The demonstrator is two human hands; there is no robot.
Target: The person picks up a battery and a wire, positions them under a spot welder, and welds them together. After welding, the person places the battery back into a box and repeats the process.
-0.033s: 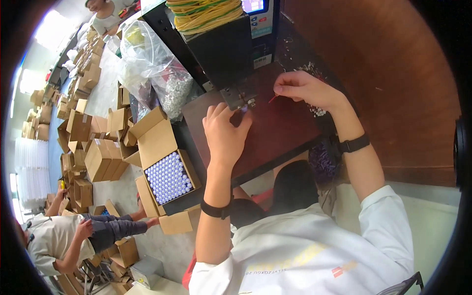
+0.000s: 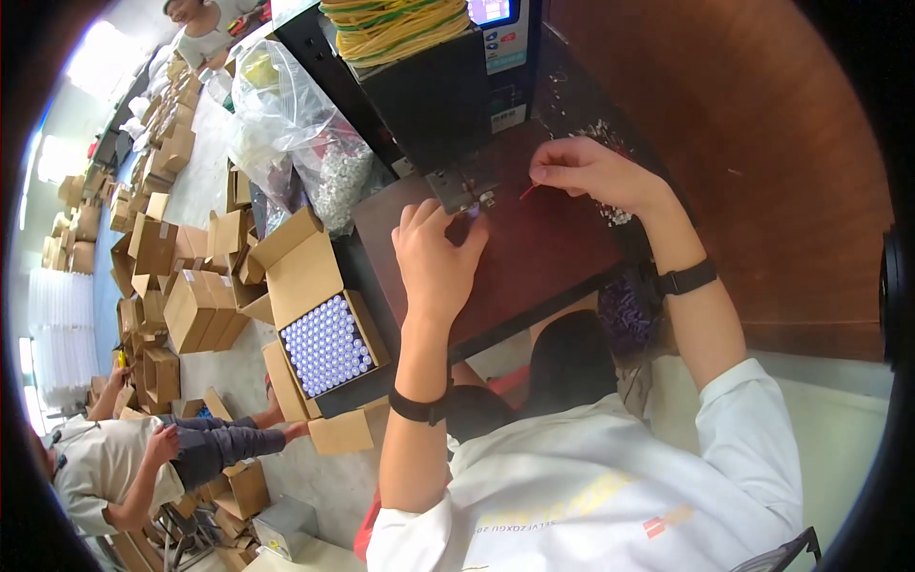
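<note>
My left hand (image 2: 434, 253) is at the working end of a black bench machine (image 2: 429, 105), its fingers and thumb curled around a spot just below the small metal head (image 2: 465, 195). What lies between those fingertips is mostly hidden; only a small pale purple glint shows. To the right of the head, my right hand (image 2: 596, 173) pinches a short, thin red wire (image 2: 527, 192) between thumb and forefinger, above the dark red work board (image 2: 534, 253). The wire is apart from the machine.
Beside the board stands an open carton (image 2: 357, 329) packed with purple-white cylindrical cells (image 2: 326, 348). Small white bits (image 2: 615, 214) lie past my right hand. A clear plastic bag (image 2: 291, 114) and yellow-green wire bundles (image 2: 396, 33) are near the machine. Two people are at the left.
</note>
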